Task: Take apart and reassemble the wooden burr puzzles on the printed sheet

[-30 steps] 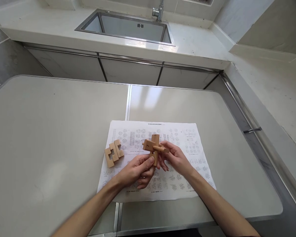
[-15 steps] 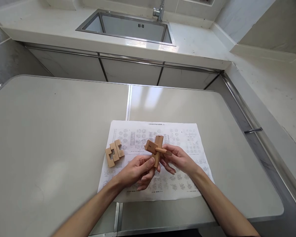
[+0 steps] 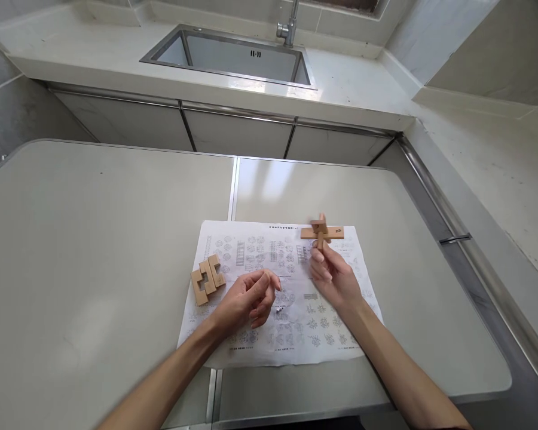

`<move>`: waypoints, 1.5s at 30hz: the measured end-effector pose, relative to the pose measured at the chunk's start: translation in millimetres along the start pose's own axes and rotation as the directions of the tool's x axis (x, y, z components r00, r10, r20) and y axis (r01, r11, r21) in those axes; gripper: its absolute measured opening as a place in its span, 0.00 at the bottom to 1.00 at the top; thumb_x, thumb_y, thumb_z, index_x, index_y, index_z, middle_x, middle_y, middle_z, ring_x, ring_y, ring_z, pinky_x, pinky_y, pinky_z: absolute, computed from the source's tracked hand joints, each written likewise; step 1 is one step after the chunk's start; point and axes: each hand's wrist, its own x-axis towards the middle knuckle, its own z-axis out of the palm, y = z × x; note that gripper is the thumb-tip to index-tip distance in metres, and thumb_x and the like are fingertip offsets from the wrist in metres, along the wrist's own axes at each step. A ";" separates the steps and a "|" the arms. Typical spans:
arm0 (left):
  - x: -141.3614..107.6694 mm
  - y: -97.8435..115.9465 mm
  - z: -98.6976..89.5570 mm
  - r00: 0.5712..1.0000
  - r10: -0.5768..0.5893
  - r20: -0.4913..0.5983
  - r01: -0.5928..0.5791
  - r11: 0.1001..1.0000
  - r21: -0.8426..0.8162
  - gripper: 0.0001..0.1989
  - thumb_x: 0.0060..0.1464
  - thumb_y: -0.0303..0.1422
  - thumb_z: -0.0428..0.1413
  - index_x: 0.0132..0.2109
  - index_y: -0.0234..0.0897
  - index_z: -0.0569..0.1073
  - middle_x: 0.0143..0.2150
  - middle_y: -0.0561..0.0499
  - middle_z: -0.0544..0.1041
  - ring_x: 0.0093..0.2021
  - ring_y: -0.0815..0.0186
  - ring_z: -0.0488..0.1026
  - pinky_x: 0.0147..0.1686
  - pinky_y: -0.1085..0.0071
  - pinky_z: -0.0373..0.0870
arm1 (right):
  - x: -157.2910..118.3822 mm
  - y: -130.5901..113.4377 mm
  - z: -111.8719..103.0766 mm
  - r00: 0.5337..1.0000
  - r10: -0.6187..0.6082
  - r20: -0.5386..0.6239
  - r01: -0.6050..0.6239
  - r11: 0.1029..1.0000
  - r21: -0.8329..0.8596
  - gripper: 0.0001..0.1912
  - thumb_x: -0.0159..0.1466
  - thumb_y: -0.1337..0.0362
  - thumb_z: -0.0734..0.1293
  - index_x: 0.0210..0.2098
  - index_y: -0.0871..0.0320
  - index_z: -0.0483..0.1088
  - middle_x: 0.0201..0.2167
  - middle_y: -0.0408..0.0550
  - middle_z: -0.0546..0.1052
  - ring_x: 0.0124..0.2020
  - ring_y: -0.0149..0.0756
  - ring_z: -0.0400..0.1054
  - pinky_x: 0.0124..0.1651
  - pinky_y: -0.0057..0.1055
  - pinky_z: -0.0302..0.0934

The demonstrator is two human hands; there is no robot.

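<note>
My right hand (image 3: 334, 275) grips one arm of a wooden cross-shaped puzzle (image 3: 334, 232), made of interlocked pieces, above the upper right part of a printed sheet (image 3: 296, 352). A dark number shows on the puzzle's right end. Over the middle of the sheet is my left hand (image 3: 253, 295), its fingers curled together with no piece visible in them. Several notched wooden blocks (image 3: 209, 278) lie side by side at the sheet's left edge, left of my left hand.
The sheet lies on a pale table (image 3: 116, 239) with a metal seam down its middle. Beyond the table's far edge are cabinets and a counter with a sink (image 3: 242, 57) and a faucet (image 3: 289, 28). Another counter runs along the right.
My left hand has let go of the wooden cross. My right hand has carried it up and to the right, turning it. The notched blocks have stayed in place.
</note>
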 end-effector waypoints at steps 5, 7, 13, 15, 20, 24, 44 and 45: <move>-0.3 -1.1 -0.9 1.000 -0.001 -0.006 0.001 1.000 0.006 0.23 0.62 0.54 0.62 0.39 0.36 0.73 0.18 0.63 0.60 0.15 0.77 0.47 0.14 0.81 0.56 | 4.0 -9.0 -6.8 0.988 -0.103 -0.116 0.115 0.988 0.099 0.08 0.69 0.62 0.75 0.38 0.55 0.72 0.27 0.34 0.68 0.17 0.19 0.54 0.21 0.14 0.61; -0.3 -0.9 -1.2 1.000 -0.002 -0.007 0.002 1.000 0.007 0.23 0.62 0.54 0.62 0.39 0.36 0.73 0.18 0.63 0.60 0.16 0.77 0.47 0.15 0.81 0.56 | 5.7 -12.3 -11.0 0.980 -0.130 -0.149 0.147 0.983 0.112 0.07 0.69 0.63 0.74 0.39 0.55 0.72 0.27 0.35 0.67 0.17 0.19 0.54 0.20 0.15 0.62; -0.9 1.3 1.0 1.000 -0.012 -0.014 0.012 1.000 0.018 0.23 0.62 0.53 0.62 0.39 0.36 0.73 0.19 0.62 0.60 0.16 0.77 0.48 0.15 0.80 0.57 | 9.2 -16.5 -23.0 0.965 -0.169 -0.201 0.194 0.974 0.113 0.07 0.69 0.62 0.75 0.40 0.54 0.72 0.27 0.35 0.66 0.17 0.20 0.54 0.21 0.16 0.64; -1.0 1.7 2.0 1.000 -0.014 -0.017 0.014 1.000 0.023 0.23 0.62 0.53 0.62 0.39 0.36 0.73 0.19 0.63 0.60 0.16 0.77 0.48 0.16 0.80 0.57 | 9.8 -16.5 -25.4 0.962 -0.173 -0.210 0.198 0.975 0.105 0.08 0.69 0.61 0.76 0.40 0.53 0.72 0.27 0.35 0.66 0.17 0.20 0.55 0.21 0.17 0.65; -1.1 1.4 2.4 1.000 -0.018 -0.011 0.019 0.999 0.038 0.22 0.63 0.52 0.62 0.39 0.36 0.73 0.19 0.63 0.60 0.16 0.77 0.48 0.16 0.80 0.57 | 11.2 -16.0 -28.6 0.960 -0.175 -0.217 0.194 0.979 0.070 0.10 0.68 0.59 0.76 0.39 0.53 0.72 0.27 0.35 0.66 0.17 0.20 0.55 0.20 0.17 0.64; -1.0 1.2 1.3 1.000 -0.016 0.002 0.016 0.999 0.048 0.22 0.64 0.52 0.61 0.39 0.36 0.73 0.19 0.62 0.60 0.16 0.77 0.49 0.16 0.80 0.58 | 11.3 -16.7 -28.5 0.961 -0.174 -0.217 0.188 0.981 0.046 0.10 0.69 0.57 0.75 0.39 0.52 0.72 0.26 0.34 0.66 0.17 0.20 0.55 0.20 0.18 0.64; -10.9 13.0 19.5 0.999 -0.014 0.053 -0.020 0.809 0.588 0.15 0.68 0.44 0.58 0.39 0.37 0.74 0.27 0.55 0.72 0.25 0.70 0.67 0.26 0.74 0.64 | 9.8 -15.3 -16.0 0.969 -0.162 -0.187 0.153 0.986 -0.063 0.16 0.67 0.49 0.75 0.38 0.52 0.70 0.24 0.34 0.65 0.16 0.22 0.54 0.17 0.19 0.60; -14.3 14.9 21.6 0.997 0.035 0.070 -0.073 0.742 0.667 0.14 0.68 0.43 0.58 0.39 0.37 0.75 0.30 0.52 0.75 0.28 0.69 0.70 0.29 0.73 0.66 | 8.8 -12.6 -13.2 0.971 -0.159 -0.179 0.145 0.985 -0.093 0.16 0.67 0.49 0.75 0.38 0.52 0.70 0.24 0.34 0.66 0.17 0.22 0.54 0.18 0.20 0.60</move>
